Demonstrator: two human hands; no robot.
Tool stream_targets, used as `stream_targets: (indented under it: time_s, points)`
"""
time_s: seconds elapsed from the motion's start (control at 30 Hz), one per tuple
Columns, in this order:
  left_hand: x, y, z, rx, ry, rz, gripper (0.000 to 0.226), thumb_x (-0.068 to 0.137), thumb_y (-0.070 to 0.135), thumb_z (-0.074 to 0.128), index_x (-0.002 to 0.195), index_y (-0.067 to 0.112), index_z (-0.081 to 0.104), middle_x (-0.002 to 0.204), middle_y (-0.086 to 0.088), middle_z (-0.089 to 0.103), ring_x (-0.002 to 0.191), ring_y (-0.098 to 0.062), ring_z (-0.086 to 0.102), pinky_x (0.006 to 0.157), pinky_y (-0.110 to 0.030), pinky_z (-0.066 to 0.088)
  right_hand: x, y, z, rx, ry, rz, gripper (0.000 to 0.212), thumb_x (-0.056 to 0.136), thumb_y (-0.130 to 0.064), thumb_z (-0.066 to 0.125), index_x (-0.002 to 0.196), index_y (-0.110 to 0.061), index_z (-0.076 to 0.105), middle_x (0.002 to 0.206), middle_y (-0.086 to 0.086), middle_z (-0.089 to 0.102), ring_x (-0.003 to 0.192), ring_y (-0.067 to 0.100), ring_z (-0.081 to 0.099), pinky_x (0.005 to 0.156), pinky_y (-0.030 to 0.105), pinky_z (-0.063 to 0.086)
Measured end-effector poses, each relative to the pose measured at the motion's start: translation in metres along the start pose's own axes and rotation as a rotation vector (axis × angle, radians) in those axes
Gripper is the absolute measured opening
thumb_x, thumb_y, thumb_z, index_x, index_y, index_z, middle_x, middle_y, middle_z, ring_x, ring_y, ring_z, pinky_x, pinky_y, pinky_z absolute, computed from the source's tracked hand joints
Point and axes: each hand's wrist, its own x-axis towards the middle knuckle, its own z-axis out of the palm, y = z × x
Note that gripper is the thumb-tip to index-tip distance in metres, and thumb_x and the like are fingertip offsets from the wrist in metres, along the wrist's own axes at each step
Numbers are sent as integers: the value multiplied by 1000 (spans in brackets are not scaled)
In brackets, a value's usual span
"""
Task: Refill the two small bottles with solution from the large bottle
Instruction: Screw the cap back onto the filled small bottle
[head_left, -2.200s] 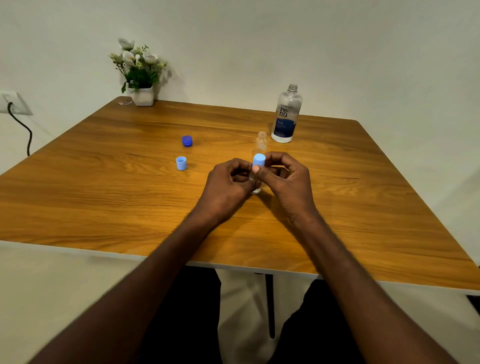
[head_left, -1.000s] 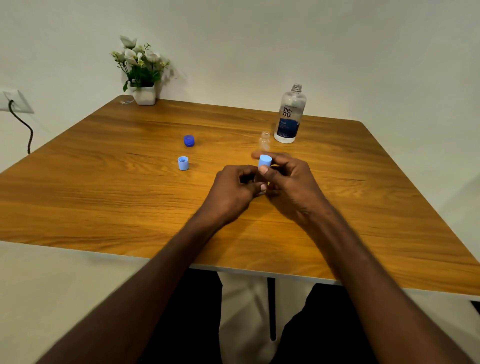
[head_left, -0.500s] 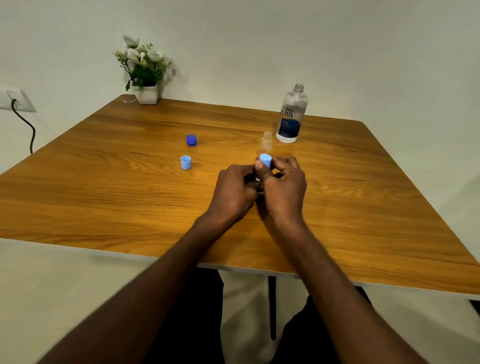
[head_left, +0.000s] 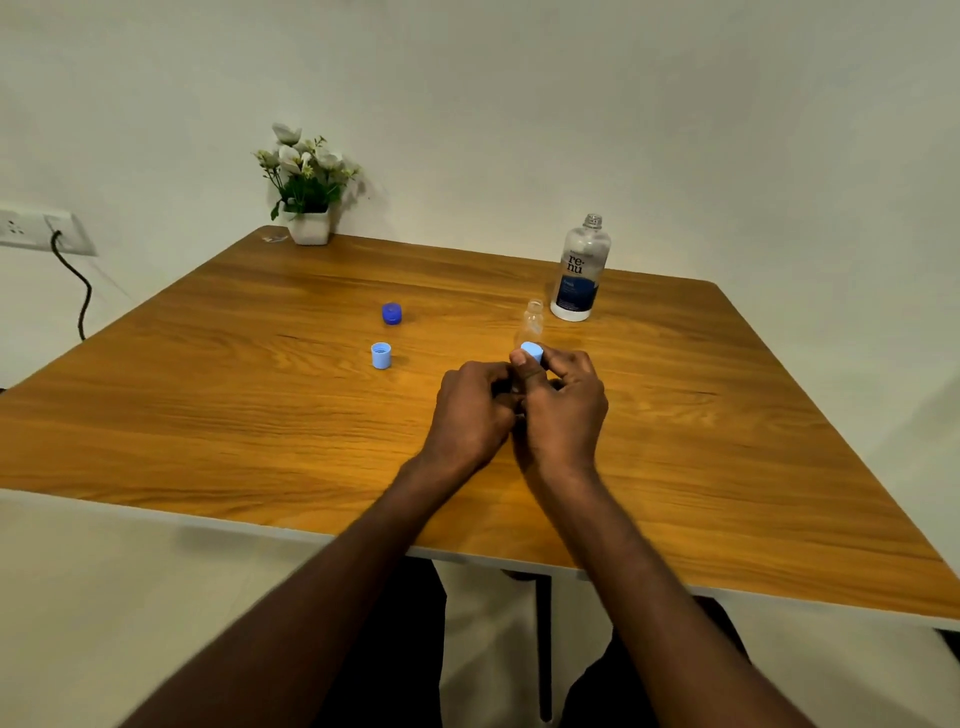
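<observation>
Right, both hands are bunched mid-table: right hand pinches a light-blue cap on a small bottle the left hand seemingly steadies, w/ bottle itself hidden. Second small bottle stands open behind, large bottle uncapped nearby, prob. ready for pouring.

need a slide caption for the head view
Both hands, left and right, work a light blue cap on a small bottle; two caps lie loose.
</observation>
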Motion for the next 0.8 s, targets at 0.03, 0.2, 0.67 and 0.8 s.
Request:
stream_targets:
  time_s: [0.03,0.2,0.67,0.8]
  points:
    - [0,0,-1,-33,-9,-5,21,92,3,68,105,13,81,85,2,79,73,-3,71,63,-17,55,-1,1,-2,50,-46,24,27,90,-34,80,112,-17,80,103,-14,68,99,12,70,86,50,61]
    - [-2,-2,-6,-187,34,-2,30,93,7,70,117,22,80,100,6,81,93,-4,75,85,-37,63,-2,0,-9,267,-227,111,42,83,-50,82,124,-43,73,118,-3,73,110,29,72,91,56,60]
    - [10,-67,-129,6,586,-104,25,91,15,77,115,16,72,111,4,67,98,-13,63,83,-32,53,6,-7,46,-36,-422,1,35,91,-33,80,125,-30,72,99,-8,72,95,10,66,84,34,56]
    - [29,-85,-134,52,550,-242,31,90,15,77,121,11,73,112,-4,73,100,-18,68,86,-40,58,10,-8,75,-294,-535,-117,49,85,-48,82,131,-39,67,104,-15,67,91,5,62,78,35,57]
